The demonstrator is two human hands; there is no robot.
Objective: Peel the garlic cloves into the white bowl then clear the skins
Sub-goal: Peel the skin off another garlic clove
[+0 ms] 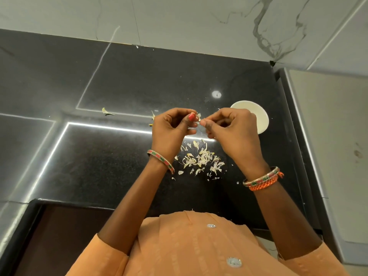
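Note:
My left hand (pixel 172 128) and my right hand (pixel 232 129) meet above the black countertop (pixel 99 156), fingers curled. Between their fingertips they pinch a small garlic clove (pixel 199 117), mostly hidden, with pale skin showing. Just behind my right hand stands the white bowl (pixel 257 116); my hand covers part of it and its contents cannot be seen. Below my hands a pile of garlic skins (pixel 201 158) lies scattered on the counter.
A few stray skin pieces lie further left, one piece (pixel 106 112) apart and another piece (pixel 153 116) by my left hand. A marble-patterned wall (pixel 199 20) backs the counter. The counter's right edge (pixel 296 136) drops to a beige floor.

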